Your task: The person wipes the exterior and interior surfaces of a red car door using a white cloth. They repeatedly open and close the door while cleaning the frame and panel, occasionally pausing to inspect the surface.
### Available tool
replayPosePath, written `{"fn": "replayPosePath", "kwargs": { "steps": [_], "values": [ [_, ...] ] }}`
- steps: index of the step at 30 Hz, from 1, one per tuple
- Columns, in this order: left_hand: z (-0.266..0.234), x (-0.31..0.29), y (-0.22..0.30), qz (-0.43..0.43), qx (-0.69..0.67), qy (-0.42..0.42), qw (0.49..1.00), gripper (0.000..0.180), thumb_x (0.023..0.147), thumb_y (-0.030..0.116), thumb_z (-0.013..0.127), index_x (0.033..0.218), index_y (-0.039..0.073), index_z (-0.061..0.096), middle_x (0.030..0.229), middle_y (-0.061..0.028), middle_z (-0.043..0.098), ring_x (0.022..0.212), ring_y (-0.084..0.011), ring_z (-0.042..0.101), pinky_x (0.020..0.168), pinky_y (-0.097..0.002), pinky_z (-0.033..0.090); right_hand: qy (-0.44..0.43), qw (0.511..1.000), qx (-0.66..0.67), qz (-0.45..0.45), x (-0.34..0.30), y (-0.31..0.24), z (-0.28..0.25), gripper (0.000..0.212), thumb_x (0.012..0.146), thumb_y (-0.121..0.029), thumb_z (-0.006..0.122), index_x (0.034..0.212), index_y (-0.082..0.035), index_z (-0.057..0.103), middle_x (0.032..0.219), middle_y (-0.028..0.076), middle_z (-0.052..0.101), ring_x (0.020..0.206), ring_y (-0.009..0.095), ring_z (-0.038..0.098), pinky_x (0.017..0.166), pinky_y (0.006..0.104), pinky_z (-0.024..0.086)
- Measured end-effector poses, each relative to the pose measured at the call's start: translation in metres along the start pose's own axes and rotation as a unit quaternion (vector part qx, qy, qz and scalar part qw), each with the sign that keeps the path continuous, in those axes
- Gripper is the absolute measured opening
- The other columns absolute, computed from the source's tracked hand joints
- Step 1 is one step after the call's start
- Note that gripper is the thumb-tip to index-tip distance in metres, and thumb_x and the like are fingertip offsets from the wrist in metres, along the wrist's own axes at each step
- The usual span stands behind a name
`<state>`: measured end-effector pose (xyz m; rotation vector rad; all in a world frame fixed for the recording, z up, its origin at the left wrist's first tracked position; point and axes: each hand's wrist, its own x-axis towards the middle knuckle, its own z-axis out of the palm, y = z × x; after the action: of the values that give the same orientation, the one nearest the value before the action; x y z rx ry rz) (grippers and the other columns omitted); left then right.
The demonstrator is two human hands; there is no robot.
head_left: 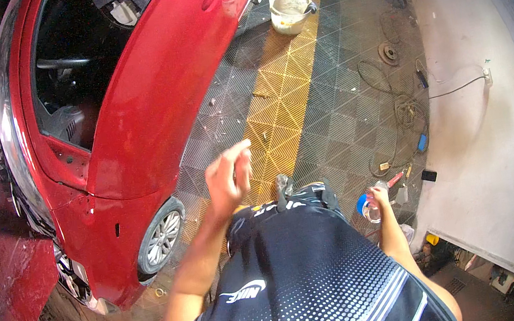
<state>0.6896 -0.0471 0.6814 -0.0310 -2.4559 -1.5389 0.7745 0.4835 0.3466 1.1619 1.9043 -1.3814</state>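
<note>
My left hand [228,176] is raised over the floor beside the red car [156,96]. Its fingers are loosely bent and apart, slightly blurred, and nothing shows in them. Out to the right, my right hand [380,195] is closed on a round blue and clear object [364,205]. It could be a roll of tape or a clear plastic container with a blue edge; I cannot tell which. A red, stick-like thing [395,179] shows just past that hand; whether the hand touches it is unclear.
A whitish bucket [290,14] stands ahead on the grey and yellow tiled floor [283,91]. Cables [406,112], a brake disc [388,54] and a blue item [422,142] lie along the white wall [465,98]. The car's wheel [163,238] is at the left.
</note>
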Motion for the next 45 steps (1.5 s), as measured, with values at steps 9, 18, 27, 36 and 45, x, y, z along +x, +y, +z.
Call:
{"fn": "replayPosePath", "kwargs": {
  "steps": [9, 18, 27, 36, 45],
  "values": [
    [0.007, -0.084, -0.301, -0.33, 0.352, -0.486, 0.729, 0.047, 0.079, 0.015, 0.064, 0.126, 0.011, 0.059, 0.121, -0.0158, 0.063, 0.12, -0.0335, 0.055, 0.099, -0.0471, 0.046, 0.015, 0.976, 0.197, 0.095, -0.025, 0.076, -0.014, 0.013, 0.092, -0.016, 0.054, 0.103, -0.008, 0.055, 0.072, 0.009, 0.063, 0.051, 0.021, 0.061, 0.034, 0.0301, 0.041],
    [0.058, -0.105, -0.273, -0.726, 0.006, -0.25, 0.641, 0.032, 0.081, 0.024, 0.062, 0.099, -0.003, 0.067, 0.093, -0.0187, 0.068, 0.082, -0.0298, 0.067, 0.068, -0.043, 0.053, -0.142, 0.975, -0.149, -0.082, 0.046, 0.134, 0.068, 0.023, 0.091, -0.016, 0.06, 0.11, -0.004, 0.067, 0.09, 0.012, 0.07, 0.073, 0.018, 0.066, 0.053, 0.0328, 0.051],
    [0.07, 0.073, -0.351, -0.326, 0.207, -0.329, 0.862, 0.03, 0.087, 0.021, 0.059, 0.114, 0.009, 0.065, 0.11, -0.016, 0.068, 0.102, -0.031, 0.065, 0.088, -0.0406, 0.051, -0.025, 0.997, -0.016, 0.074, 0.086, -0.187, 0.058, 0.021, 0.093, -0.02, 0.058, 0.108, -0.005, 0.063, 0.085, 0.011, 0.071, 0.064, 0.023, 0.068, 0.052, 0.0367, 0.051],
    [0.105, 0.15, -0.313, -0.165, 0.03, -0.147, 0.975, 0.017, 0.08, 0.016, 0.063, 0.09, 0.005, 0.07, 0.089, -0.0169, 0.069, 0.079, -0.0313, 0.066, 0.073, -0.0429, 0.051, -0.175, 0.934, -0.232, -0.206, 0.259, -0.387, 0.171, 0.023, 0.087, -0.021, 0.063, 0.07, -0.007, 0.059, 0.056, 0.006, 0.057, 0.044, 0.018, 0.054, 0.04, 0.0315, 0.044],
    [0.09, -0.027, -0.351, -0.458, 0.505, 0.001, 0.732, 0.016, 0.079, 0.02, 0.059, 0.085, 0.008, 0.069, 0.082, -0.0091, 0.069, 0.069, -0.0221, 0.066, 0.062, -0.0389, 0.054, -0.48, 0.856, -0.022, -0.192, 0.242, -0.663, 0.419, 0.033, 0.093, -0.022, 0.056, 0.117, 0.0, 0.053, 0.099, 0.017, 0.066, 0.084, 0.028, 0.067, 0.071, 0.0387, 0.057]
  ]
}}
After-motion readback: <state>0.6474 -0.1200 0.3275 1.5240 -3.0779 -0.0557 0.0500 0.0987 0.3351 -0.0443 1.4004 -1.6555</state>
